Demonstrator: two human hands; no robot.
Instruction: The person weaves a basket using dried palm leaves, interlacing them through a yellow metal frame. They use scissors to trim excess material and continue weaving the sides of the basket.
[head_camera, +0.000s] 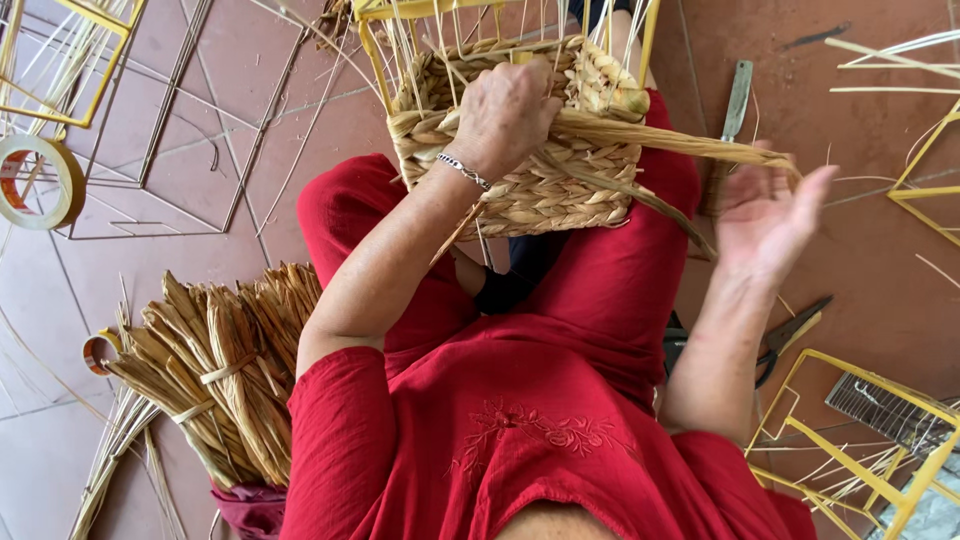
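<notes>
Left hand (510, 110) clamps the half-woven basket (530, 170) on the lap, right hand (765, 215) open-palmed, drawing the fibre strand (660, 140) sideways — keep it taut and flat against the previous row.

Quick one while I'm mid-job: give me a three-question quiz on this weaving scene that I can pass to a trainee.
1. True or false: the left hand presses on the woven basket held in the lap.
2. Multiple choice. What does the right hand pull sideways? A) a roll of tape B) a twisted fibre strand C) a yellow frame
3. Fill in: the bundle of dried fibre lies on the floor on the person's ____ side.

Key
1. True.
2. B; the strand runs from the basket to the open right hand.
3. Left; the roll of tape lies on that side too.
</notes>
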